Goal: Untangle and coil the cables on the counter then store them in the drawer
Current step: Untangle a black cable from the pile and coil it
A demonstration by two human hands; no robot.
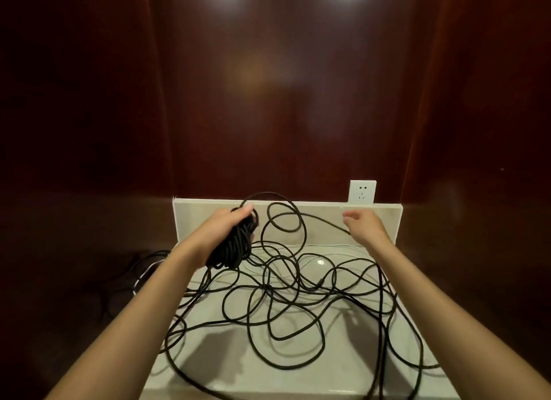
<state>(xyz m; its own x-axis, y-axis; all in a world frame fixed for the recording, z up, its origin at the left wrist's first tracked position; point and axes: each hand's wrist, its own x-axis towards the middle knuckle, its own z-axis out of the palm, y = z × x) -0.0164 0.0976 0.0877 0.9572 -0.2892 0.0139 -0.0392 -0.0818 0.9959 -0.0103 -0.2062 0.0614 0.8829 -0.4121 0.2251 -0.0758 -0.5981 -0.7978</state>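
The left hand (231,223) grips a coiled bundle (235,246) of black cable, fingers closed around it, left of the wall socket (362,192). The right hand (362,223), below the socket, pinches a strand with loosely curled fingers. The loose cable (286,304) lies tangled across the pale worktop (298,375).

Both arms stretched fwd, bare forearms. Left hand (228,225) raised, fingers curled tight round a bundle, thumb on top. Right hand (362,223) up at same height, fingers loosely bent, pinching at something thin; can't tell if it's gripped.
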